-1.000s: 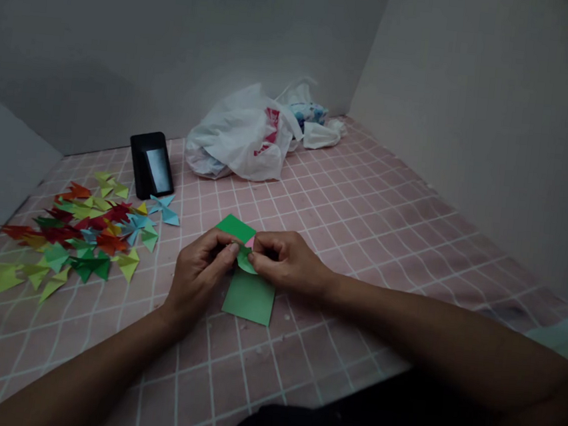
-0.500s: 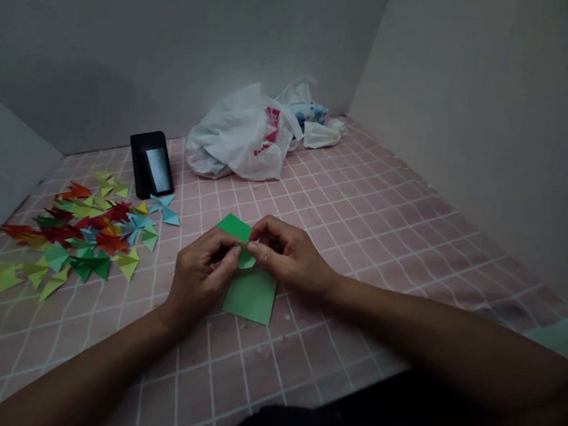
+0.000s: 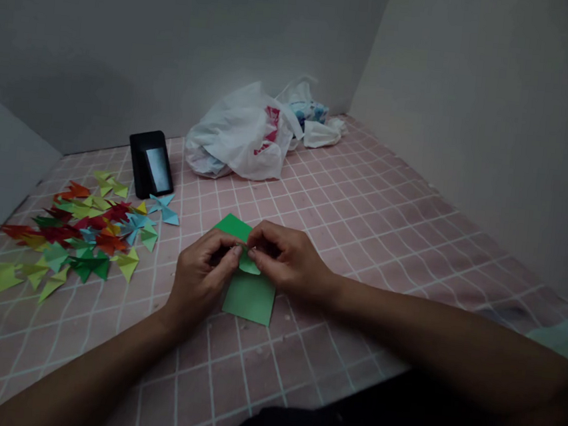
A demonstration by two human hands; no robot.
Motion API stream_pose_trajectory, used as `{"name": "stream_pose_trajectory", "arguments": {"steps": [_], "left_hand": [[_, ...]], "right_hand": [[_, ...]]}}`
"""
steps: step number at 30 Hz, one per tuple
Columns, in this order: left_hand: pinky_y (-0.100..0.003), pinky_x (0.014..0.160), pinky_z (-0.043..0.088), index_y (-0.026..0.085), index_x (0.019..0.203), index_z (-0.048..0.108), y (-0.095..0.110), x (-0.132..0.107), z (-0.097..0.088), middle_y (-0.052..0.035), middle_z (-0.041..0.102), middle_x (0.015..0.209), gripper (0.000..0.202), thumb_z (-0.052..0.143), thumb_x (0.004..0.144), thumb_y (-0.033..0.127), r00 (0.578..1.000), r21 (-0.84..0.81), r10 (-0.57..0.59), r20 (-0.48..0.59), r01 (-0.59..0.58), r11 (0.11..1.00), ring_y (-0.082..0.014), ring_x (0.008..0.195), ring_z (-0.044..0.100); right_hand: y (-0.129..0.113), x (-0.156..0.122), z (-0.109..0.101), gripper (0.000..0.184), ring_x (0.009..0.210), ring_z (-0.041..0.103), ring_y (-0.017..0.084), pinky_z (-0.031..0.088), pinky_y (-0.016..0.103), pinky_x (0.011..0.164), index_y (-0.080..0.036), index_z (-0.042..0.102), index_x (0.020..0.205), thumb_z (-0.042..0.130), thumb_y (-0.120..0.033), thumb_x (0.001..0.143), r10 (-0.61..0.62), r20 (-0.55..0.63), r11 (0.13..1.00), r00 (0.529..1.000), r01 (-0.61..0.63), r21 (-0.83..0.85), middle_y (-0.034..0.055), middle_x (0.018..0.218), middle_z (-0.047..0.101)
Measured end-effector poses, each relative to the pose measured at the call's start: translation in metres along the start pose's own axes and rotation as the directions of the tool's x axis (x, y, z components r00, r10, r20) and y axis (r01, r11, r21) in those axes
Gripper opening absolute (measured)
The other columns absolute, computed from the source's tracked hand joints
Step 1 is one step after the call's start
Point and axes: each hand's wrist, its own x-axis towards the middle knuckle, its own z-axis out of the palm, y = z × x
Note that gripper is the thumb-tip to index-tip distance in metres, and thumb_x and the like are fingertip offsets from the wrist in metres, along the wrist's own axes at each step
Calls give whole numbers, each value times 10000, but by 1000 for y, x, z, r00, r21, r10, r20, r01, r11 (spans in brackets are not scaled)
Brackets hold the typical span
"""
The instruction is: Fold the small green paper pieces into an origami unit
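A small folded piece of light green paper is pinched between both hands, its upper edge hidden by the fingertips. My left hand is closed on its left side, thumb against forefinger. From the right, my right hand grips the same piece with bent fingers. Below the hands lies a light green paper sheet, flat on the cloth. A darker green paper shows behind the fingers, partly covered by them.
Many-coloured folded paper shapes are heaped at the left. Behind them a black phone-like device leans back with a lit screen. A white plastic bag and a blue-patterned bundle lie by the wall on the pink checked cloth.
My right hand has shifted slightly, its fingers bending lower over the small green piece. My left hand stays nearly in place.
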Motion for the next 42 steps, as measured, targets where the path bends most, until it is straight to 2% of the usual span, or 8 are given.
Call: {"name": "stream_pose_trajectory", "arguments": {"steps": [3, 6, 19, 25, 29, 32, 37, 42], "left_hand": [[-267, 661, 438, 198, 853, 681, 0, -1, 0, 1, 645, 794, 118, 590, 925, 213, 1000, -21, -22, 1, 22, 1000, -136, 745, 601], [-268, 650, 431, 199, 848, 681, 1, -1, 1, 3, 630, 778, 115, 594, 921, 218, 999, -40, -39, 3, 39, 998, -135, 729, 589], [-273, 634, 433, 198, 862, 685, 5, -3, 1, -19, 648, 806, 122, 591, 928, 239, 998, -39, -53, 16, 53, 998, -155, 768, 603], [-265, 629, 446, 193, 851, 676, 4, -2, 2, -17, 657, 796, 105, 600, 918, 221, 1000, 8, 1, 16, -1, 1000, -152, 754, 616], [-260, 618, 443, 190, 828, 670, 3, -1, 4, -7, 648, 764, 89, 613, 895, 199, 1000, 30, 8, -1, -7, 1000, -137, 699, 597], [-261, 614, 441, 189, 811, 667, 4, -1, 4, -8, 640, 753, 92, 617, 886, 212, 1000, -2, -31, -6, 31, 1000, -138, 692, 587], [-250, 583, 423, 188, 831, 679, 5, -2, 3, -21, 647, 782, 93, 630, 878, 252, 989, -162, -149, 23, 151, 975, -151, 733, 583], [-243, 552, 403, 191, 850, 683, 4, -3, 3, -7, 609, 734, 106, 638, 888, 279, 973, -278, -224, 49, 229, 933, -137, 670, 534]], "right_hand": [[0, -1, 0, 75, 652, 502, 100, 371, 239, 622, -169, 581, 844, 557, -99, 853, -96, -5, 990, 995, 95, -100, -16, 748, 562], [0, -2, 0, 88, 646, 495, 101, 365, 242, 622, -163, 578, 854, 542, -83, 858, -134, -9, 978, 991, 130, -164, -10, 754, 563], [-4, -3, 0, 97, 636, 460, 110, 336, 248, 605, -187, 493, 800, 518, -101, 837, -68, 48, 969, 997, 77, -233, -15, 721, 525], [-6, -2, 0, 124, 653, 476, 120, 345, 261, 614, -192, 479, 758, 548, -142, 847, 25, 22, 986, 999, -21, -164, -10, 719, 535], [-5, -1, 1, 124, 712, 489, 135, 377, 267, 647, -196, 488, 773, 548, -94, 813, -27, -31, 981, 999, 21, -192, 2, 779, 524], [-3, -2, 2, 133, 731, 499, 143, 397, 275, 662, -196, 489, 789, 546, -78, 815, -99, -38, 973, 994, 89, -213, 10, 800, 519], [-3, -4, 1, 126, 753, 526, 149, 428, 282, 685, -196, 521, 856, 519, -69, 851, -163, -6, 955, 987, 156, -253, 21, 836, 546], [-4, -6, 0, 132, 779, 538, 169, 438, 304, 702, -191, 586, 928, 502, -95, 893, -224, 32, 909, 974, 220, -355, 40, 859, 559]]}}
